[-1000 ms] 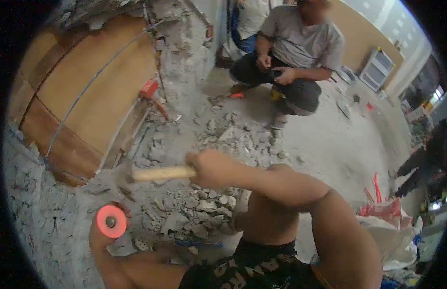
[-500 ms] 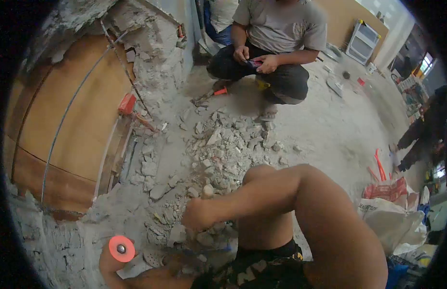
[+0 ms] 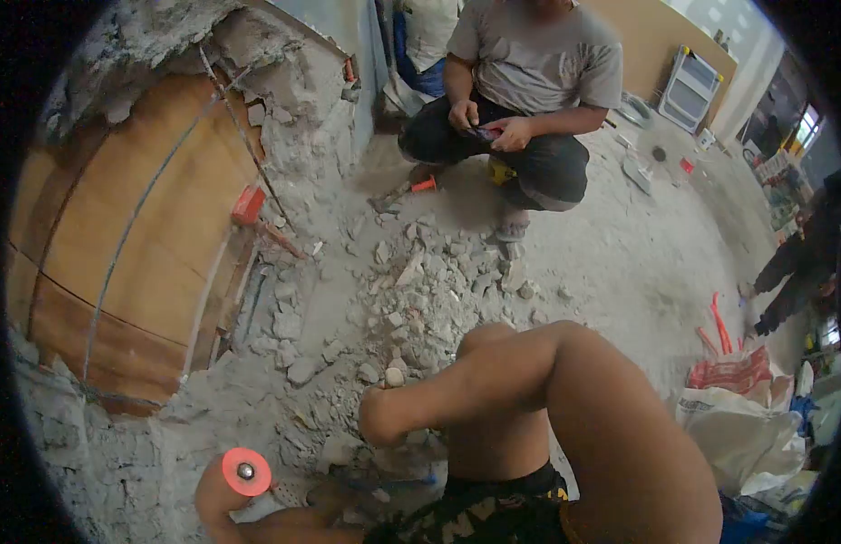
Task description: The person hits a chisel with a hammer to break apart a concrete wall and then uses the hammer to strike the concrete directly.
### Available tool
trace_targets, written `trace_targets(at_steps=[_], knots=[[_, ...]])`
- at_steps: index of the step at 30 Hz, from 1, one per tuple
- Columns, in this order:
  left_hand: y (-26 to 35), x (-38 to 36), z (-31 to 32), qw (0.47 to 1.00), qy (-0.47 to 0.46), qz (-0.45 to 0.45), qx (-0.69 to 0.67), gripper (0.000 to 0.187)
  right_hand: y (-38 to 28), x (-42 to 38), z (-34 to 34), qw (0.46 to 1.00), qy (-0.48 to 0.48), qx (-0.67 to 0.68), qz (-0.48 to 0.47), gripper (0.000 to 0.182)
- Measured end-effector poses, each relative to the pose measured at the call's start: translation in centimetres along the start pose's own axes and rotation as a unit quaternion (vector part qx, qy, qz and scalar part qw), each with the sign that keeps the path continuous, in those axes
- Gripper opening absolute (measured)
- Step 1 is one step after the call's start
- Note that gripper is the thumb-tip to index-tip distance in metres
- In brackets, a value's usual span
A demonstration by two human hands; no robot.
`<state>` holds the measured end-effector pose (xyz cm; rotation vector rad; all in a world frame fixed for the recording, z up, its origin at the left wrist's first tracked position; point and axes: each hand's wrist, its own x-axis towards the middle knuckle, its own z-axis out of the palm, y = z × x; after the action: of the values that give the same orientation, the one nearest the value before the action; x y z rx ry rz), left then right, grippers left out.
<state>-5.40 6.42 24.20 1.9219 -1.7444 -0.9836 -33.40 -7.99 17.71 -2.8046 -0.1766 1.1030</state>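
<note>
Right hand [image 3: 382,419] swung clear, I noted, grip closed on hammer [image 3: 395,376] | left hand [image 3: 216,485] clasped pink-guarded chisel [image 3: 247,471] | tools apart

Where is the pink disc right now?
In the head view's lower left, the pink disc sits over the person's left hand, beside the rough wall.
</note>
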Motion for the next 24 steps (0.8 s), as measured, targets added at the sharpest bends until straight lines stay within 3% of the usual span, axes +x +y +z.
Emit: trace_targets(at_steps=[4, 6, 9, 10, 12, 18, 22, 24], knots=[[0.6, 0.4, 0.3, 1.000, -0.009, -0.002, 0.006, 0.038, 0.2, -0.9, -0.3, 0.997, 0.016, 0.039, 0.058, 0.030], [0.7, 0.6, 0.4, 1.000, -0.014, -0.003, 0.010, 0.037, 1.0, -0.2, 0.9, 0.994, 0.087, -0.008, 0.071, 0.031], [1.0, 0.6, 0.7, 1.000, -0.023, -0.006, 0.015, 0.037, 2.7, 0.5, 2.0, 0.991, 0.118, 0.050, 0.029, 0.032], [1.1, 0.6, 0.8, 0.999, -0.027, -0.006, 0.016, 0.037, 2.6, -0.4, 1.1, 0.991, 0.119, 0.053, 0.030, 0.032], [1.1, 0.6, 0.8, 0.999, -0.032, -0.005, 0.020, 0.037, 2.0, -1.9, -0.6, 0.995, 0.025, 0.056, 0.074, 0.031], [1.4, 0.7, 0.9, 0.999, -0.040, -0.001, 0.029, 0.037, 1.3, -1.7, 1.9, 0.989, 0.123, 0.075, 0.018, 0.025], [1.7, 0.8, 0.8, 0.998, -0.042, 0.004, 0.035, 0.037, 1.1, -1.4, 3.0, 0.989, 0.126, 0.076, -0.022, 0.025], [1.7, 1.0, 0.9, 0.998, -0.044, 0.005, 0.037, 0.037, 0.7, -0.5, 3.2, 0.996, 0.078, 0.042, -0.012, 0.027]])
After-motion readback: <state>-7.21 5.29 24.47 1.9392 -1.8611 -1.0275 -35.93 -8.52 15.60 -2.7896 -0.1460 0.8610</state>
